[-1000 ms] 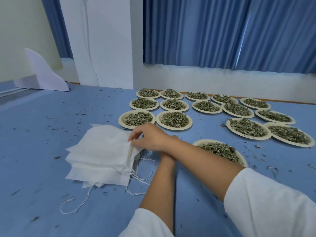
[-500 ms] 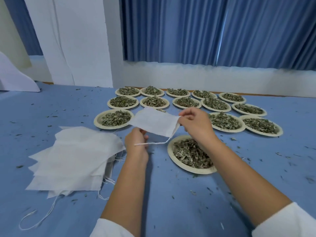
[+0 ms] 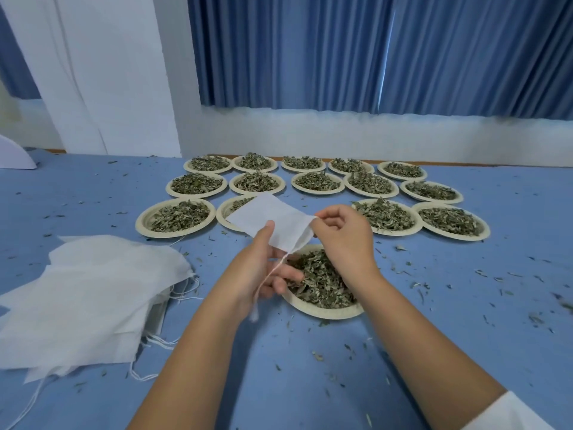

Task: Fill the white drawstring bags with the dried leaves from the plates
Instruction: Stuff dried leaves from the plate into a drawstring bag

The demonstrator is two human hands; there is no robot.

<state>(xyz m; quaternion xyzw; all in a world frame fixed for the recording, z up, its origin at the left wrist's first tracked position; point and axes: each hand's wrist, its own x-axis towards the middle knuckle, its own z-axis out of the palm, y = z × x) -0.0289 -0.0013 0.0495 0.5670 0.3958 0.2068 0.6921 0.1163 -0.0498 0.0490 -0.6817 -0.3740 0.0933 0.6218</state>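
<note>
From the camera on my head, I see both my forearms reaching out over a blue cloth-covered table (image 3: 434, 321). My left hand (image 3: 263, 270) holds a small white fabric drawstring bag (image 3: 274, 223) in the air. The thumb is pressed up against the bag's near face and the other fingers are curled loosely beneath it. My right hand (image 3: 344, 240) pinches the bag's right-hand corner between thumb and forefinger, with the remaining fingers folded in. The bag is flat and tilted, and it looks empty. Its thin white drawstring (image 3: 271, 276) dangles from the lower edge across my left palm.

Directly below the bag, and partly hidden by my hands, is a round cream paper plate (image 3: 313, 312) heaped with dried green leaves (image 3: 324, 282). Beyond it, more cream plates of leaves (image 3: 178, 216) stand in three rows running back to the wall. The bag's far corner covers part of one plate in the nearest row.

To my left a loose stack of flat white drawstring bags (image 3: 93, 299) lies on the cloth, with strings trailing from its near and right edges. Small leaf crumbs (image 3: 415, 285) are scattered over the cloth, thickest to the right.

Behind the table hang pleated blue curtains (image 3: 310, 57), with a white pillar (image 3: 102, 72) to their left. The cuff of my white sleeve (image 3: 514, 414) shows at the lower right corner.
</note>
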